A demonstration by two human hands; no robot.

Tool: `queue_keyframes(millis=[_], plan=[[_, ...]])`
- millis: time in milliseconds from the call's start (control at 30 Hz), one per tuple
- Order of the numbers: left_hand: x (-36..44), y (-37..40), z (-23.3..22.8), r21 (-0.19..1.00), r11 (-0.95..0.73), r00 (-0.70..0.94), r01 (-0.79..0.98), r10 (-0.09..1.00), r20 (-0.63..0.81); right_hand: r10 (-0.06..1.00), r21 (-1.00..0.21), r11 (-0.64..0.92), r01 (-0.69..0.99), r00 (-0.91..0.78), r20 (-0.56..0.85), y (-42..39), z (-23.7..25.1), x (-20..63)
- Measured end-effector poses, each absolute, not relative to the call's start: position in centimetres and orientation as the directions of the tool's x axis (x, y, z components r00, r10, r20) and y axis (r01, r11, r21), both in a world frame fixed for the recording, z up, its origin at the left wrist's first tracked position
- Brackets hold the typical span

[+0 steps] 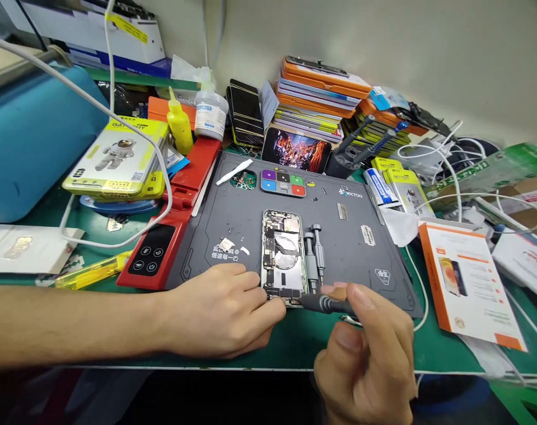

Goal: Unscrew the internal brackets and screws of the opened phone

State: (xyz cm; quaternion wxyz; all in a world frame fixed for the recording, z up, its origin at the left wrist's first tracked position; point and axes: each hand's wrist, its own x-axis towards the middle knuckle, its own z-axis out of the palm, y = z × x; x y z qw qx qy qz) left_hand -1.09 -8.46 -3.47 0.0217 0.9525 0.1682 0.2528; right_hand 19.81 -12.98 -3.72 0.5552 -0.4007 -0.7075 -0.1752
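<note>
Grey repair mat (pixel 339 248) on the green desk (pixel 432 348), opened phone (pixel 284 257) sitting right in the middle, guts showing.

Left hand (pixel 219 310) lies on the mat's near edge with fingertips pinching the phone's lower left corner. Right hand (pixel 366 360) is closed around a dark screwdriver (pixel 324 303), tip touching the phone's bottom edge. Two more grey drivers (pixel 315 254) lie just beside the phone on its right. Behind the mat, a second phone (pixel 295 150) leans with its screen lit, near stacked boxes (pixel 317 97).
</note>
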Motion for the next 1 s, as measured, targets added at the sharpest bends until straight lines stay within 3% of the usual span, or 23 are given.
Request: queue_keyframes(millis=[300,467,800,1000], plan=[[-1.0,-8.3,-3.5,0.109,-0.941,0.83,0.319,0.333,0.448,0.375,-0.162,0.566,0.808,-0.077,0.924,-13.0,-3.7,20.4],[-1.1,-8.3,-3.3,0.111,-0.94,0.836,0.323,0.338,0.432,0.369,-0.176,0.617,0.767,-0.085,0.925,-12.8,-3.6,20.1],[-0.9,-8.3,-3.4,0.116,-0.941,0.839,0.317,0.335,0.429,0.474,-0.322,0.594,0.737,0.002,0.88,-13.4,-3.2,19.3],[-1.0,-8.2,-3.2,0.119,-0.944,0.84,0.309,0.329,0.431,0.409,-0.226,0.631,0.742,-0.07,0.91,-13.1,-3.3,19.6]])
